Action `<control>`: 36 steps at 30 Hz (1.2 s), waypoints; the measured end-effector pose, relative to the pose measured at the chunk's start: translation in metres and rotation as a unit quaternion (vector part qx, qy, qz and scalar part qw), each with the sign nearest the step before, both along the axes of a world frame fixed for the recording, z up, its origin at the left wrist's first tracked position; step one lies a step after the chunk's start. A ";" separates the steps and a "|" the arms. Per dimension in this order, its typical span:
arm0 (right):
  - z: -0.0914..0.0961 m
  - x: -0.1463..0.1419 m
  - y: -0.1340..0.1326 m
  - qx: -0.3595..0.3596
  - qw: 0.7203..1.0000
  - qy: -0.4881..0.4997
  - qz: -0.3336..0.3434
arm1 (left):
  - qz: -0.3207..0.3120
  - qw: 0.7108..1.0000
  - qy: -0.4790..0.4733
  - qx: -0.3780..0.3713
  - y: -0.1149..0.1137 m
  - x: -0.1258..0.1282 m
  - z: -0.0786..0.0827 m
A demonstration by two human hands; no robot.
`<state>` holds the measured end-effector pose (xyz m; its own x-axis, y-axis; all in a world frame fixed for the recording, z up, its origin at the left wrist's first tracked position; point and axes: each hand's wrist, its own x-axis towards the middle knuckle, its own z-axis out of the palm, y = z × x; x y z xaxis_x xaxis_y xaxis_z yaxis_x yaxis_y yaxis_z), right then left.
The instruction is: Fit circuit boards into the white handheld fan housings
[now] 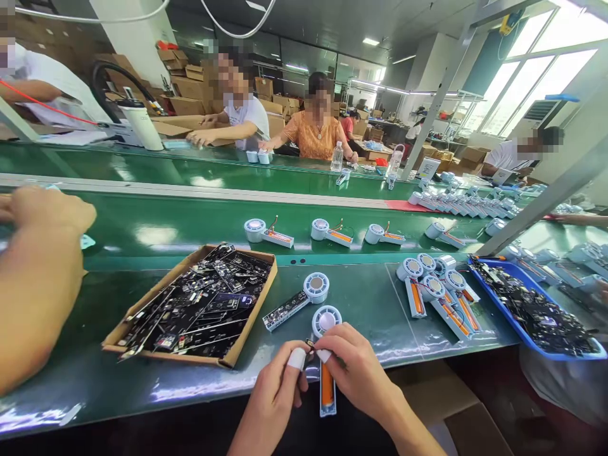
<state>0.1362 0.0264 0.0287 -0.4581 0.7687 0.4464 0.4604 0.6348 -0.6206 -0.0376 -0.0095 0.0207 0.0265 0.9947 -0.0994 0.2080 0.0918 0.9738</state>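
Observation:
My left hand (280,380) and my right hand (357,367) meet at the table's front edge, fingers pinched together. Between their fingertips is a small dark part (310,344), perhaps a connector on thin wires; its exact kind is too small to make out. White covers sit on some fingertips. Just behind and beneath the hands lies a light-blue handheld fan (327,322), its open handle holding an orange battery (327,386) and reaching past the edge. Another fan (316,288), with a black circuit board (287,310) along its handle, lies behind it.
A cardboard tray (232,354) of circuit boards stands left. Several fans (433,288) are piled right, beside a blue tray (565,354) of boards. More fans (255,231) lie along the green conveyor (209,218). A co-worker's arm (38,291) extends at left; other people sit opposite.

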 end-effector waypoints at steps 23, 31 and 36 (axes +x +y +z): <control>-0.005 0.001 -0.001 0.099 0.992 -0.074 -0.018 | 0.025 0.999 -0.003 0.027 -0.002 0.007 -0.025; -0.007 -0.009 -0.005 0.092 0.988 -0.078 -0.094 | 0.073 0.996 -0.047 -0.001 -0.001 0.009 -0.017; -0.009 -0.010 -0.008 0.021 0.993 -0.039 -0.110 | 0.086 0.995 -0.056 0.010 -0.001 0.010 -0.015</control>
